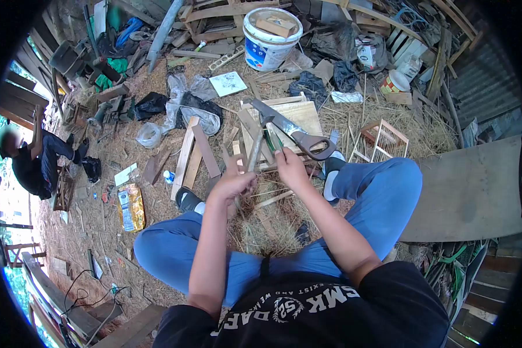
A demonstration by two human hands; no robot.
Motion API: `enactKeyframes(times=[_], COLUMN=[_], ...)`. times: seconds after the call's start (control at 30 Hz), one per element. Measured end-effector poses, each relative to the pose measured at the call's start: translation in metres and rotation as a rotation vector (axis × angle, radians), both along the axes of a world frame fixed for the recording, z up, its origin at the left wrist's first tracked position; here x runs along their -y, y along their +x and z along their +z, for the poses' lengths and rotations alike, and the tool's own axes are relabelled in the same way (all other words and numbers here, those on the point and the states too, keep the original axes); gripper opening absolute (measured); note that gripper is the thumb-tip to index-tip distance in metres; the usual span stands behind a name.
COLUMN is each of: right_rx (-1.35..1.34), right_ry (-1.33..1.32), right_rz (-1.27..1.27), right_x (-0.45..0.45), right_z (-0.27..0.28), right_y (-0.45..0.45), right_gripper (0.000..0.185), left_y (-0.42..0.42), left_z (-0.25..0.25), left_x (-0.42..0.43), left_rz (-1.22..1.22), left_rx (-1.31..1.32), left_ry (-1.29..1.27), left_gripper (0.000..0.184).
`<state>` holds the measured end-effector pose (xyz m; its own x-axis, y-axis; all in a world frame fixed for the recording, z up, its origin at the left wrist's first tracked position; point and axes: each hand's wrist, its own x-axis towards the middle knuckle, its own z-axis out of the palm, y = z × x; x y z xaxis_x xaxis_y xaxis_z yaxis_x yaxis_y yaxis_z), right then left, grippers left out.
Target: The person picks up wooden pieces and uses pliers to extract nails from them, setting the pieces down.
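My left hand (235, 184) is closed round the lower end of a hammer (254, 151), whose pale handle points away from me with a small dark head at the far end. Between the fingers of my right hand (292, 169) is a slim green tool (273, 139); its exact kind is hard to make out. Just beyond both hands lies a pale wooden board (304, 119) with narrow strips on it. A handsaw (281, 123) rests across that board, its dark handle to the right of my right hand.
Loose wood strips (184, 156) lie left of my hands, and a small slatted wooden frame (390, 142) stands right. Farther off is a white bucket (271, 46). A gold packet (131, 207) lies on the straw-strewn ground. Another person (32, 153) sits at far left.
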<state>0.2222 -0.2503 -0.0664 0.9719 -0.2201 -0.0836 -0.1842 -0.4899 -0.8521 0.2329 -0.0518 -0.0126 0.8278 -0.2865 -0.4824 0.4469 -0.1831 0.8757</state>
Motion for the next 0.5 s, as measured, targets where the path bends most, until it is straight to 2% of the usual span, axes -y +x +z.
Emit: enactKeyframes(times=[0.1,0.13,0.23,0.3,0.37,0.4,0.43,0.5], right_rx=[-0.015,-0.018,-0.037,0.06,0.081,0.105,0.102,-0.039], right_ry=[0.014,0.015,0.037,0.024,0.036,0.053,0.049,-0.062], right_rz=[0.022,0.024,0.021,-0.033,-0.046,-0.059,-0.059,0.027], right_x=[-0.006,-0.007,-0.011,-0.014,-0.018,-0.019,-0.018,-0.016], right_z=[0.003,0.004,0.004,0.001,0.005,0.006,0.005,0.005], right_y=[0.003,0.001,0.0,-0.002,-0.004,-0.003,-0.001,0.002], right_gripper=[0.039,0.039,0.037,0.035,0.035,0.034,0.034,0.033], left_y=[0.021,0.026,0.043,0.063,0.08,0.082,0.088,0.097], left_z=[0.023,0.028,0.043,0.038,0.047,0.051,0.048,0.045], left_x=[-0.013,-0.013,-0.011,-0.01,-0.008,-0.002,0.001,0.007], left_rz=[-0.028,0.0,0.02,0.04,0.037,0.103,0.102,0.114], left_rx=[0.01,-0.021,0.013,0.073,0.157,0.191,0.188,0.399], left_ry=[-0.106,-0.186,-0.233,-0.205,-0.069,-0.09,-0.094,-0.01], left_gripper=[0.058,0.046,0.041,0.042,0.046,0.043,0.043,0.04])
